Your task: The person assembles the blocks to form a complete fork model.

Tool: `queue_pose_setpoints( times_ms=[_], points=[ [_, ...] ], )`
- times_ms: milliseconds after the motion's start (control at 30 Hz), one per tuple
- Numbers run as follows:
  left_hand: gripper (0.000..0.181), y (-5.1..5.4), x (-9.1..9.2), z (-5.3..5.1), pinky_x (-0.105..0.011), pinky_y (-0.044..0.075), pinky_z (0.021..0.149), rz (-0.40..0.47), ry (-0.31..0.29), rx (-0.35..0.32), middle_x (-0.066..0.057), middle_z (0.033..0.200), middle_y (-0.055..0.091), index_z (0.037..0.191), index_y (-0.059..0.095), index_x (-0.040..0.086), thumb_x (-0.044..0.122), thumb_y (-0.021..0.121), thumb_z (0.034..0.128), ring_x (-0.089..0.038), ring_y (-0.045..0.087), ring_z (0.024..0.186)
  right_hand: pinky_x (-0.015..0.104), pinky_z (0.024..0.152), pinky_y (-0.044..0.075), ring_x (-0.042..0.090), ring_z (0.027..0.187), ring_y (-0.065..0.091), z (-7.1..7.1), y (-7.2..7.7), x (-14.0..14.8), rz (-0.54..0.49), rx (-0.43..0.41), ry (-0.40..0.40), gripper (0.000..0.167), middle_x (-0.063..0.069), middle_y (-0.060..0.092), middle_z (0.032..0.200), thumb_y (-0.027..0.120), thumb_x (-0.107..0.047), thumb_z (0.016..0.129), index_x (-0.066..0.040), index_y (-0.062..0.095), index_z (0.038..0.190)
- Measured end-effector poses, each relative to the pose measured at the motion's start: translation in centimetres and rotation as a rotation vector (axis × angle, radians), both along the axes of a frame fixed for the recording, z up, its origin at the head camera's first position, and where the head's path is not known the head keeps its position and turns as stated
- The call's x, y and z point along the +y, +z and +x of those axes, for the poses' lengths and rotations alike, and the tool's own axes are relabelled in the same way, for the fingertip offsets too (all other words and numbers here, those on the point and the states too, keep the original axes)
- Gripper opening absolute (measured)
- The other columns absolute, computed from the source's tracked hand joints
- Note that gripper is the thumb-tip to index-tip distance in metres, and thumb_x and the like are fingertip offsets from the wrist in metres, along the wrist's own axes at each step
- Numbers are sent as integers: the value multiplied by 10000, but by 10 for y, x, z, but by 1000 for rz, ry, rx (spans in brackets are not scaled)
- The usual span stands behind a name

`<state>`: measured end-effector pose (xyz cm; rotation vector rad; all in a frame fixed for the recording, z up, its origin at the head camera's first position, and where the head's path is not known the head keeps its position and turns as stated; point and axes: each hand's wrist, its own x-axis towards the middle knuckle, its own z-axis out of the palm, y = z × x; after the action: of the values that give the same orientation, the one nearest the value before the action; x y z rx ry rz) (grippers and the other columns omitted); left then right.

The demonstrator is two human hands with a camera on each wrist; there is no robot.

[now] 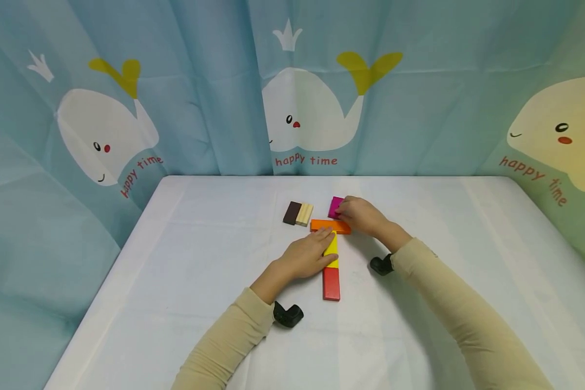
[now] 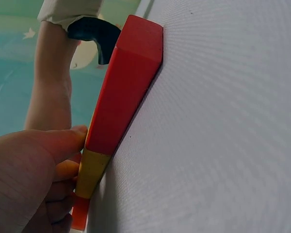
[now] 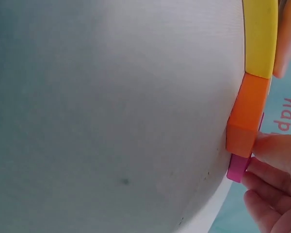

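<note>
A red block [image 1: 331, 284] and a yellow block [image 1: 331, 249] lie end to end on the table, with an orange block [image 1: 330, 226] crosswise at the yellow one's far end. My left hand [image 1: 304, 255] rests across the yellow block; its fingertips reach the orange block and its thumb lies near the yellow-red joint. Behind the orange block's right part lies a magenta block [image 1: 335, 207]. My right hand [image 1: 364, 215] pinches this block at its right side, partly covering it. In the right wrist view the thumb [image 3: 276, 148] lies close to the orange block's end.
A dark brown block [image 1: 292, 213] and a pale wooden ridged block [image 1: 304, 214] lie side by side, left of the magenta one. The white-covered table [image 1: 200, 227] ends at a whale-print curtain [image 1: 214, 108]. Black wrist devices [image 1: 288, 315] show below both sleeves.
</note>
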<state>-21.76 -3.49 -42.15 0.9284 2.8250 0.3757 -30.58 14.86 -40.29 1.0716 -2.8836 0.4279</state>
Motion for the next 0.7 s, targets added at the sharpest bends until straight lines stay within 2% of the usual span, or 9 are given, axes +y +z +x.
queue_pose_setpoints(
  times_ms=[467,700],
  points=[
    [603,-2,2,-1,-296,227,1070,10,2,5,-54,1483,267,1432,313,66,417,432,957,-143,219,1351,392,778,502,263,792,571,3,1,8,-28,12,35,141,133,625,857,672,22,802,58,702,935],
    [592,-4,0,-1,-282,194,1079,-1,-3,22,-41,1486,261,1433,319,77,429,402,964,-140,204,1355,396,768,501,258,779,568,3,2,12,-40,17,46,137,123,621,841,671,28,798,58,702,929]
  ],
)
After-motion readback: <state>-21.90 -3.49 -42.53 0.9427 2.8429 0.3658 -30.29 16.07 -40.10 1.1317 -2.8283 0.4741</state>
